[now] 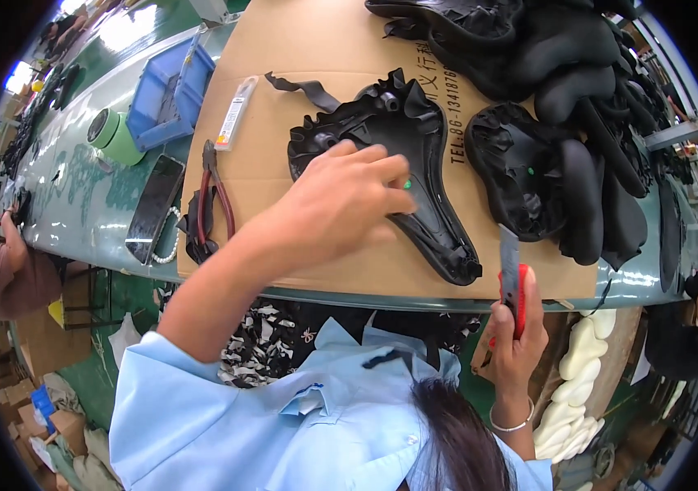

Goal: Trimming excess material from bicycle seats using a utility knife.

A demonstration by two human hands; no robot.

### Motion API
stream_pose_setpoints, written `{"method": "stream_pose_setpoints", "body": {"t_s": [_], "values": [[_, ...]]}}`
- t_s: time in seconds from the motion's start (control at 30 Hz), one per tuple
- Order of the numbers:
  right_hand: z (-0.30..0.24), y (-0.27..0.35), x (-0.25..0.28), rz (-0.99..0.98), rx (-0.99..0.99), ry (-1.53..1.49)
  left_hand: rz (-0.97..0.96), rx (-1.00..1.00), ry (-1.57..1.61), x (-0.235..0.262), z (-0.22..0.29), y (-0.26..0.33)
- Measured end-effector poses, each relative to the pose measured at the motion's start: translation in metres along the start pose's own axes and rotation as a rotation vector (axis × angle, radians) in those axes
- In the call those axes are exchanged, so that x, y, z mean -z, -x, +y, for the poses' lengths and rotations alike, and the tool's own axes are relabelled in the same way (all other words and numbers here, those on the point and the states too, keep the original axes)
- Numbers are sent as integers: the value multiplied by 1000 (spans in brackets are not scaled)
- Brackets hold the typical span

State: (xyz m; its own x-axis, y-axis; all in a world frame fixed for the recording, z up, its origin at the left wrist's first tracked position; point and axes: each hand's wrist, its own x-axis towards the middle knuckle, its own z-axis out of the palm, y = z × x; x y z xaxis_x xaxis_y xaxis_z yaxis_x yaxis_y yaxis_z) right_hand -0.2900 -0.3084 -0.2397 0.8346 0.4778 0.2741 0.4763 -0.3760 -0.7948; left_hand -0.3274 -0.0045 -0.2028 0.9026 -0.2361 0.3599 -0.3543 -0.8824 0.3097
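Note:
A black bicycle saddle (444,233) lies upside down on the cardboard, its cover edge gathered in ruffles around the wide end. Over its middle is my left hand (353,192), fingers bent and somewhat apart, the lower ones smeared by motion. Nothing shows in it, and whether it touches the saddle I cannot tell. My right hand (519,348) is closed around a red utility knife (520,299), held upright at the table's near edge. The knife's long blade points away from me, beside a second upturned saddle (520,172). A loose black strip (304,87) lies beyond the first saddle.
Black saddles (570,49) are heaped at the right. Left on the cardboard (283,37) are red-handled pliers (223,192) and a clear plastic case (236,113). Beyond them stand a blue bin (170,90), a green tape roll (120,139) and a phone (155,209). Other people sit at both sides.

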Motion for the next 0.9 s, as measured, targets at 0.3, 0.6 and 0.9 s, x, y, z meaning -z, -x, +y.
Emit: {"method": "stream_pose_setpoints", "body": {"t_s": [0.3, 0.6, 0.9], "values": [[-28, -56, -17, -343, 420, 528, 42, 155, 237, -23, -18, -1], [-56, -73, 22, -585, 459, 794, 82, 208, 251, -28, -17, 2], [-32, -61, 35, -232, 95, 205, 76, 48, 209, -42, 11, -21]]}}
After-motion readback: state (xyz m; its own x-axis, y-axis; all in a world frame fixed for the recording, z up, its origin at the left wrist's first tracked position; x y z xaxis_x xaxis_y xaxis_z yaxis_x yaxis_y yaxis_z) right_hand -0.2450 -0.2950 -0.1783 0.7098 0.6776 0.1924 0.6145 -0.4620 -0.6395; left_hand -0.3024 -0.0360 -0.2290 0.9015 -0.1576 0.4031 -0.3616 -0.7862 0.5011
